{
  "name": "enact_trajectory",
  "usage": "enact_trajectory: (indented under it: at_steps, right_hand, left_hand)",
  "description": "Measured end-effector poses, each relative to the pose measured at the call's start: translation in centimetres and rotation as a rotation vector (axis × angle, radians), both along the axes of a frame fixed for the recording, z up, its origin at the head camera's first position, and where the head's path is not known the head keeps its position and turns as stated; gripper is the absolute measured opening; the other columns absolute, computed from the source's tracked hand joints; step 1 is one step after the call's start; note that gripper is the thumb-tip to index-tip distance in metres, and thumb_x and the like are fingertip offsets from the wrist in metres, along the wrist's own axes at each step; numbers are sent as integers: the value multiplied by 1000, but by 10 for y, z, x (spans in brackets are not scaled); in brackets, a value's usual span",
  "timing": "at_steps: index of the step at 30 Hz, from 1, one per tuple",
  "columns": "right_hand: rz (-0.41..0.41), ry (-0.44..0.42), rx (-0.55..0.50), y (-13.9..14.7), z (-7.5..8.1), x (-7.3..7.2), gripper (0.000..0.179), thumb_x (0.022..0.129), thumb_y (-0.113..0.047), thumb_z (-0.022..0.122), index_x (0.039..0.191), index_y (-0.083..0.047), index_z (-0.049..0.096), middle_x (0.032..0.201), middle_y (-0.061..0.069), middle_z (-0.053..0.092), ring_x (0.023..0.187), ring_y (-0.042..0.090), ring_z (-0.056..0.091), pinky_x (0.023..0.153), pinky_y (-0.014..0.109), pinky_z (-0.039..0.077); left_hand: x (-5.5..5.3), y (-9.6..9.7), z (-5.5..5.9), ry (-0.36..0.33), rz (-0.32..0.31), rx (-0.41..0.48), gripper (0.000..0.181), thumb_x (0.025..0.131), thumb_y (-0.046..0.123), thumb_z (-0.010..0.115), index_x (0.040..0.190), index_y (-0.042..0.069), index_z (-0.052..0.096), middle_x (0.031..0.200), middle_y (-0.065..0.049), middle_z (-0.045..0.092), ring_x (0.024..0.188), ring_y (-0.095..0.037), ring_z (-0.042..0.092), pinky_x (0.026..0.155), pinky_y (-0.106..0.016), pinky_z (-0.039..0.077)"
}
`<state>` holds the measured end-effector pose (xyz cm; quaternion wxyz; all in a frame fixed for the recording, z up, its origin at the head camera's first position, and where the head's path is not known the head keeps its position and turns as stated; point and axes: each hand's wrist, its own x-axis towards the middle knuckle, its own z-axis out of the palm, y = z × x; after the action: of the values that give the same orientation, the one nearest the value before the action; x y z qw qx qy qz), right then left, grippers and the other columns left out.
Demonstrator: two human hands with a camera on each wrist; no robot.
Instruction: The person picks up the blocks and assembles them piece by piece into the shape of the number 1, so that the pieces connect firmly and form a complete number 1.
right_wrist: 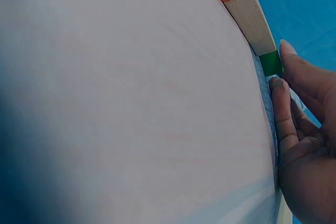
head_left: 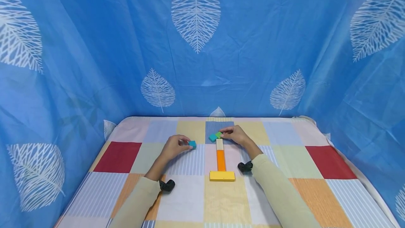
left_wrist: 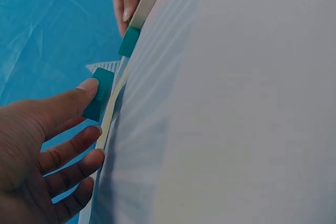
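My left hand [head_left: 172, 147] pinches a small teal block [left_wrist: 100, 94] between thumb and forefinger, its other fingers loosely bent. To the right of it, my right hand [head_left: 235, 134] has thumb and fingertips around a small green block [right_wrist: 271, 63]. That green block sits at the far end of a plain wooden block [head_left: 219, 144]. A second teal block [head_left: 212, 137] lies beside the green one, on its left. Below the wooden block an orange block [head_left: 221, 160] continues the line, down to a yellow block [head_left: 222, 176] set crosswise at the near end.
A patchwork cloth [head_left: 183, 200] covers the table. Blue curtains [head_left: 246, 45] with white leaf prints hang behind it and on both sides. Black devices are worn at the left wrist [head_left: 167, 185] and the right wrist [head_left: 245, 166].
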<state>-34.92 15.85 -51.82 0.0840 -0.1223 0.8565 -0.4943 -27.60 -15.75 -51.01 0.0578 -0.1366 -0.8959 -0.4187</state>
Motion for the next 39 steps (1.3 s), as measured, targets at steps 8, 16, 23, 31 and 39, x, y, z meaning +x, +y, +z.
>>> enact_trajectory:
  at_steps: [8, 16, 23, 31, 39]
  right_hand:
    - [-7, -30, -15, -1, -6, 6, 30, 95, -19, 74, 121, -6, 75, 106, 6, 73, 93, 17, 64, 84, 31, 54]
    - [-6, -30, -9, -3, -2, 8, 30, 95, -17, 74, 121, -4, 74, 105, 7, 73, 92, 17, 64, 83, 31, 55]
    - [-23, -32, -11, -3, -1, 5, 28, 94, -17, 74, 120, -6, 75, 102, 5, 73, 90, 18, 63, 82, 29, 54]
    - [-9, -23, -22, 0, -2, 2, 27, 95, -16, 73, 119, -4, 75, 102, 6, 72, 89, 18, 63, 80, 28, 53]
    - [3, -16, -25, 2, 2, 0, 27, 95, -16, 73, 120, -5, 75, 101, 6, 72, 89, 19, 62, 80, 28, 53]
  left_hand:
    - [6, 18, 1, -23, -5, -24, 21, 83, 17, 85, 101, 10, 78, 85, 2, 69, 73, -15, 59, 71, -33, 53]
    - [2, 35, 7, -32, 1, -50, 22, 84, 20, 84, 103, 11, 78, 88, 2, 70, 77, -15, 61, 74, -34, 54]
    - [-2, 45, 12, -21, 16, -42, 21, 82, 20, 86, 99, 11, 78, 84, 2, 70, 75, -15, 63, 72, -34, 54]
    - [-6, 53, 9, -28, 16, -46, 20, 83, 19, 86, 99, 10, 79, 81, 1, 70, 76, -17, 64, 72, -34, 53]
    - [-10, 60, 8, -36, 26, -85, 21, 83, 23, 86, 99, 12, 79, 80, 2, 70, 72, -14, 59, 64, -29, 48]
